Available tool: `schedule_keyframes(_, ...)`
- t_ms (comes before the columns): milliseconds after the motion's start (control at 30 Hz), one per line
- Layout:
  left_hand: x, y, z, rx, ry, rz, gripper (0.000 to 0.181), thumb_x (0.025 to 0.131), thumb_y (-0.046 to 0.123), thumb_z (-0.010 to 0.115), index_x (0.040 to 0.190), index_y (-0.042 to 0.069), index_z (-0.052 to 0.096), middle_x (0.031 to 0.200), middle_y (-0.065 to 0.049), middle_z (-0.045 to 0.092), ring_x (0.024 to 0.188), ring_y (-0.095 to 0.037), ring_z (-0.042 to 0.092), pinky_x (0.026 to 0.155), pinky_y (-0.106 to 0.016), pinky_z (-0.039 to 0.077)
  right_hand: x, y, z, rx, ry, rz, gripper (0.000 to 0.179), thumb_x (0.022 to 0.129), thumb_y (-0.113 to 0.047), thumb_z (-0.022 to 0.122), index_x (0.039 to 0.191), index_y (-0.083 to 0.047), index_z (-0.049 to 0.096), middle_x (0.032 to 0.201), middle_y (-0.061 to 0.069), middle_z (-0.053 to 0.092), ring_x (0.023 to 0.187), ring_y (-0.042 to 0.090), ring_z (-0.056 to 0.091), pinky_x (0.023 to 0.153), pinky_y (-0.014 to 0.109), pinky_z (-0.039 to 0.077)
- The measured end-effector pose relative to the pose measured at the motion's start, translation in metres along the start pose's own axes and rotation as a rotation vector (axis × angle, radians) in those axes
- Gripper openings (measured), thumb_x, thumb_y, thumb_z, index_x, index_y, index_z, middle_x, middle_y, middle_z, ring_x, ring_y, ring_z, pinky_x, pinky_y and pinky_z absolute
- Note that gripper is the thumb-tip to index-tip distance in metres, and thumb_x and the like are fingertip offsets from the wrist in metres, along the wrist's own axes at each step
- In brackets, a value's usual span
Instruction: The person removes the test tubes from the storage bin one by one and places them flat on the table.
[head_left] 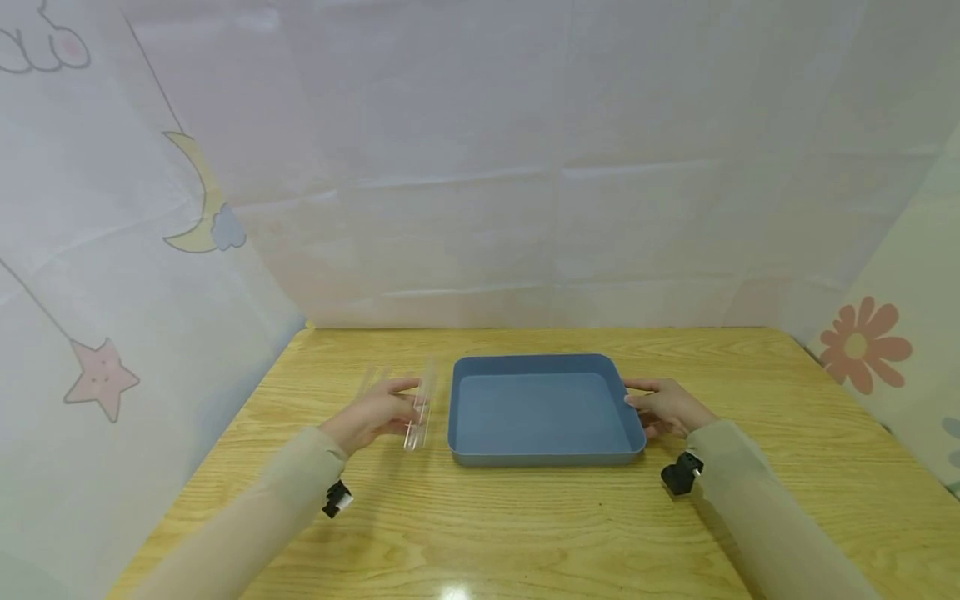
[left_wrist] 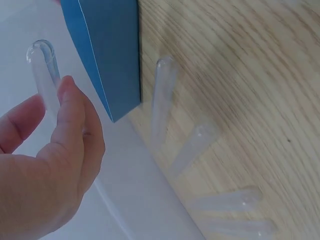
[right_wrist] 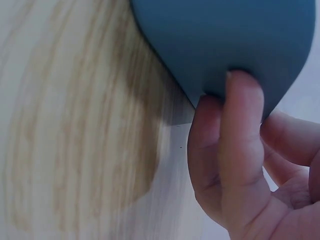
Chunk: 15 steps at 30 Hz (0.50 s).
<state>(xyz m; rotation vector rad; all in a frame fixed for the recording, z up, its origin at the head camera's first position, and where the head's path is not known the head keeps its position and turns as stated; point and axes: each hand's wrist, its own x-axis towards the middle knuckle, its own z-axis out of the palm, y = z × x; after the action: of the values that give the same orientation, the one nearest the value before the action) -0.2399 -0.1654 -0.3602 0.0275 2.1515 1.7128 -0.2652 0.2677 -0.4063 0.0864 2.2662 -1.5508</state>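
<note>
My left hand pinches a clear round-ended test tube between thumb and fingers, raised above the table just left of the blue tray. Several more clear test tubes lie apart on the wood in the left wrist view; from the head they are faint and partly hidden behind the left hand. At the tray's right end, my right hand grips the side wall. Two of its fingers press against the outer face, as the right wrist view shows. The tray is shallow, rectangular and rounded at the corners.
The wooden table extends to a pale cloth backdrop along the back and sides. Printed on it are a moon, a star and a flower. Black wrist-worn devices hang below both sleeves.
</note>
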Motion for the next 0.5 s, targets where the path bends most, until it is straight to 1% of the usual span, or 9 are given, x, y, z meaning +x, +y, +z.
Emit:
schedule_keyframes(200,-0.005,0.0,-0.009,0.003,0.009,-0.012,0.072,0.086,-0.014,0.055,0.15,-0.008,0.022,0.142,-0.035,0.038,0.107,-0.038,0.062,0.077,-0.034,0.056,0.001,0.001,-0.001,-0.002,0.001,0.006,0.058,0.102,-0.012,0.051,0.152,0.003,0.024,0.108,0.014,0.065,0.077,0.019,0.066,0.062,0.033,0.056)
schedule_keyframes(267,-0.006,0.0,-0.011,0.01,0.004,-0.014,0.072,0.087,-0.014,0.055,0.151,-0.007,0.021,0.143,-0.035,0.037,0.105,-0.036,0.063,0.078,-0.034,0.056,0.001,0.001,-0.001,-0.002,-0.002,0.002,0.058,0.102,-0.012,0.05,0.152,0.003,0.024,0.109,0.014,0.065,0.078,0.019,0.066,0.063,0.033,0.056)
schedule_keyframes(333,-0.007,-0.001,-0.014,0.012,0.007,-0.015,0.072,0.087,-0.014,0.055,0.151,-0.007,0.021,0.143,-0.035,0.037,0.099,-0.031,0.064,0.077,-0.033,0.056,0.001,0.001,-0.001,0.002,-0.006,-0.001,0.058,0.102,-0.011,0.05,0.152,0.003,0.024,0.111,0.015,0.065,0.08,0.02,0.066,0.063,0.034,0.057)
schedule_keyframes(433,-0.008,-0.003,-0.017,0.015,0.016,-0.017,0.073,0.087,-0.014,0.055,0.151,-0.006,0.021,0.143,-0.035,0.037,0.092,-0.025,0.065,0.076,-0.032,0.056,0.001,0.0,-0.001,0.014,-0.011,0.004,0.058,0.102,-0.011,0.051,0.152,0.002,0.024,0.109,0.013,0.065,0.08,0.02,0.067,0.063,0.033,0.057)
schedule_keyframes(500,-0.009,-0.004,-0.019,0.019,0.025,-0.019,0.073,0.087,-0.013,0.056,0.151,-0.006,0.021,0.143,-0.034,0.037,0.09,-0.024,0.065,0.075,-0.031,0.056,0.001,0.0,-0.001,0.024,-0.014,0.009,0.058,0.102,-0.01,0.051,0.152,0.002,0.024,0.108,0.012,0.066,0.08,0.02,0.066,0.062,0.033,0.056)
